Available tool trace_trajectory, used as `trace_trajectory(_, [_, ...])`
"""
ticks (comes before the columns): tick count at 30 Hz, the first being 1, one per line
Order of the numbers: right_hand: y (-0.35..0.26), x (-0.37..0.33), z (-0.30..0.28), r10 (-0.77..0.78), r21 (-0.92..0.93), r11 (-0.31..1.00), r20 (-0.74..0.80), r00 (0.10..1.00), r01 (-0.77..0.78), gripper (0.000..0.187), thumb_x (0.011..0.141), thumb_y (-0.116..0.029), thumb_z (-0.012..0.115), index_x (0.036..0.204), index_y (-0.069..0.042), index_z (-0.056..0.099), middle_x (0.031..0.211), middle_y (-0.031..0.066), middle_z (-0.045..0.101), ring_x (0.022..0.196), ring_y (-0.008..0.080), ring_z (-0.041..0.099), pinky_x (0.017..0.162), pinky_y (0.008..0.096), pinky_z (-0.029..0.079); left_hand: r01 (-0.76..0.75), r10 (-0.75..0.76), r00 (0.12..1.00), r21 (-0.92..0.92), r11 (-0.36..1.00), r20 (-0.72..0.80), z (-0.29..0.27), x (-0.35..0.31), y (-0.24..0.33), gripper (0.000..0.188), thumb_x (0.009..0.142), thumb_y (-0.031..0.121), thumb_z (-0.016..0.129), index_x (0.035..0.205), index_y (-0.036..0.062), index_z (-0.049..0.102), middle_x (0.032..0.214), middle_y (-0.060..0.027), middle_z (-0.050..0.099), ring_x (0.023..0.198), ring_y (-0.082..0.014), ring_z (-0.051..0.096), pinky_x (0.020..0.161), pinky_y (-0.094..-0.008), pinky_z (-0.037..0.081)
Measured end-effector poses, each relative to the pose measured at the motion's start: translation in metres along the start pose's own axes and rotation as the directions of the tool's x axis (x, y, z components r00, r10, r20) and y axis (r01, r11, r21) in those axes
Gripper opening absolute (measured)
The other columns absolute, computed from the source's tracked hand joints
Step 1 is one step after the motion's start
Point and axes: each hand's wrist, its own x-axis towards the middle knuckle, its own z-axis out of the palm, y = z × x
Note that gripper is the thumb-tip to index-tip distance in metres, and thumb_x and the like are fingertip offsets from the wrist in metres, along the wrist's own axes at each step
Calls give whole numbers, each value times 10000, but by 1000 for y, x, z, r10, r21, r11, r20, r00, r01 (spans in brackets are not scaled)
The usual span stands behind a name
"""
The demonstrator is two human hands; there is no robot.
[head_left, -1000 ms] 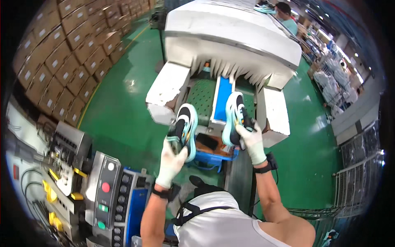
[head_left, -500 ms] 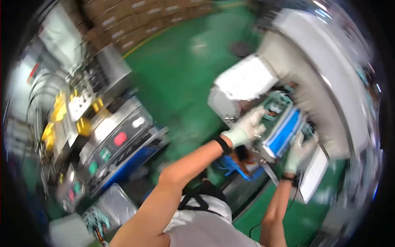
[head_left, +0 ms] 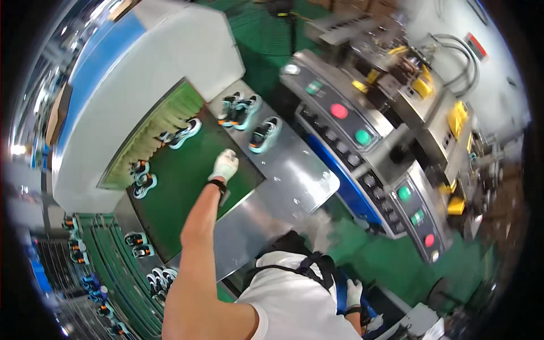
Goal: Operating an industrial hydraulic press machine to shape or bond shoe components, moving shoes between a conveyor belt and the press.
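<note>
My left hand [head_left: 225, 165], in a white glove with a dark wristband, reaches out above a green conveyor belt [head_left: 198, 192]. Its fingers are curled in, and I see nothing held in them. Nearest to it, on the metal table [head_left: 294, 175] along the belt, stands a black, white and mint sneaker [head_left: 265, 135]; a pair of sneakers [head_left: 239, 110] is farther off. More sneakers [head_left: 185, 134] sit on the belt by a fringed curtain [head_left: 148, 139]. Low at my right side, my gloved right hand [head_left: 353, 293] has its fingers stretched out beside a blue thing [head_left: 341, 290], apparently holding nothing.
A white tunnel housing [head_left: 153, 62] rises behind the curtain. Right of me stands a machine [head_left: 362, 141] with red and green buttons and yellow parts. At lower left are a roller conveyor [head_left: 116, 249] and several shoes [head_left: 161, 280]. A stand fan [head_left: 280, 8] is far back.
My view has swung round, so the button machine is now on the right. Both hands have left the blue-sided object with shoes; the left is over the belt, the right down by my side.
</note>
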Motion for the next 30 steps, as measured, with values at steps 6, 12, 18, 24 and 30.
trace_trajectory(6, [-38,-25,10,227,-83,971,2,974,-226,399,830,-199,727,1113,62,622,742,3,590,590,98,510,528,278,423,254,-227,956,136,958,-184,-151,113,-199,394,828,248,684,1160,36,659,1098,-206,674,1082,-386,624,951,-448,491])
trace_trajectory(12, [-50,-3,-54,213,-350,921,92,973,-168,413,837,-176,770,1157,53,644,1035,106,695,915,169,632,806,311,520,231,-257,963,240,943,84,-151,162,-242,516,794,162,712,1294,100,602,1137,-169,698,1052,-360,659,958,-397,518])
trace_trajectory(18, [-169,8,0,29,-382,924,75,997,2,332,890,-195,691,1130,30,651,970,59,679,778,139,621,616,304,513,198,-249,964,374,906,93,-95,110,-218,465,683,249,842,1038,66,603,1055,-146,608,979,-359,626,817,-471,525])
trace_trajectory(24, [-285,17,124,-172,-384,862,392,904,331,518,919,-217,681,1315,90,550,1300,197,632,1218,257,596,1047,340,443,180,-245,891,197,964,382,-67,-1,-112,479,691,341,797,996,12,629,1001,-210,657,945,-396,653,841,-493,530])
trace_trajectory(30, [-386,-21,187,-259,-78,884,738,624,460,570,985,-406,612,1334,42,561,1233,144,660,1123,202,612,990,337,473,353,-50,856,-510,785,515,-86,-77,44,416,717,234,766,1027,-29,682,897,-166,722,847,-263,706,780,-373,548])
